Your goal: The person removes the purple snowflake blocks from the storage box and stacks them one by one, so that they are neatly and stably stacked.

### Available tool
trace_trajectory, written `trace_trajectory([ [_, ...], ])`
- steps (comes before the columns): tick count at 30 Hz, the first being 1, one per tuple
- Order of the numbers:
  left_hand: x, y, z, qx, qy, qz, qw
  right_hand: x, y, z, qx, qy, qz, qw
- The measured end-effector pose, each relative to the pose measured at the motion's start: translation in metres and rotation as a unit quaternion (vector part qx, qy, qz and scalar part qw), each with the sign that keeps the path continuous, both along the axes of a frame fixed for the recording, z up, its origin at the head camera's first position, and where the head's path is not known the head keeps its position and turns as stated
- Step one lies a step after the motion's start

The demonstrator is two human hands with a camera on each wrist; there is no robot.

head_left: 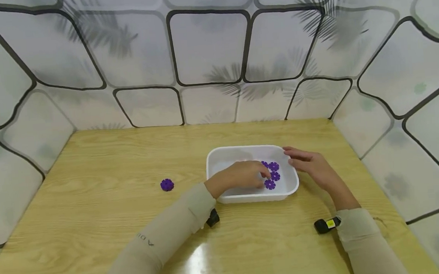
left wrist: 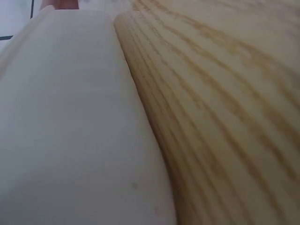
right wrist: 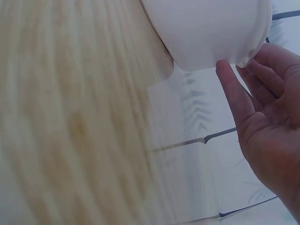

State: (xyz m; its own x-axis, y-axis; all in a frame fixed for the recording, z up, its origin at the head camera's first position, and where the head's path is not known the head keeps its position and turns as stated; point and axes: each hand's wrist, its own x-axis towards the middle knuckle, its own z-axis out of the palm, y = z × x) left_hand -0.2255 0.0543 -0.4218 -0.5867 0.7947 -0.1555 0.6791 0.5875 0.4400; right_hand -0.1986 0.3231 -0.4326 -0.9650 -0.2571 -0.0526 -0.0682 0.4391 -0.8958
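A white tray [head_left: 247, 198] stands on the wooden table, with several purple flower-shaped pieces [head_left: 274, 175] in its right part. The left hand [head_left: 243, 175] reaches inside it, fingers bent down at the pieces; whether it pinches one cannot be told. At the tray's right end, the right hand [head_left: 310, 164] touches the rim with its fingertips, fingers extended. In the right wrist view the right hand [right wrist: 269, 108] has thumb and fingers against the tray's outer end [right wrist: 211, 33]. The left wrist view shows the tray's side [left wrist: 79, 117], not the left hand.
Left of the tray, a purple flower-shaped piece or small cluster [head_left: 167, 184] lies on the table [head_left: 105, 214]. Patterned panels [head_left: 212, 47] rise behind the table and along both sides. Dark wrist devices [head_left: 327, 225] sit at both sleeves.
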Motion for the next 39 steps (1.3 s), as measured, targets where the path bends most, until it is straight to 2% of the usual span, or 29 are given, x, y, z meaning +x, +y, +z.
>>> trace_trajectory([
  [3, -0.002, 0.003, -0.003, -0.015, 0.005, -0.019, 0.9997, -0.002, -0.001, 0.0, -0.008, -0.001, 0.0, 1.0],
  [7, -0.002, 0.01, -0.005, -0.042, 0.038, -0.054, 0.9969, -0.001, 0.001, 0.0, -0.014, -0.003, -0.004, 0.9999],
  [9, -0.001, 0.014, -0.005, -0.052, 0.047, -0.059, 0.9958, 0.0, 0.001, -0.001, -0.017, -0.009, -0.005, 0.9998],
  [13, 0.002, 0.018, -0.005, -0.061, 0.047, -0.052, 0.9956, 0.002, 0.002, -0.002, -0.016, -0.018, -0.006, 0.9997],
  [21, 0.001, 0.022, -0.004, -0.039, 0.025, -0.047, 0.9978, 0.002, 0.004, 0.0, -0.004, -0.013, -0.006, 0.9999],
  [29, -0.004, 0.02, -0.006, -0.045, 0.03, -0.04, 0.9978, -0.003, 0.0, 0.002, -0.002, -0.013, -0.004, 0.9999],
  [39, -0.003, 0.02, -0.005, -0.053, 0.024, -0.033, 0.9978, -0.001, -0.001, 0.002, -0.014, -0.017, -0.008, 0.9997],
])
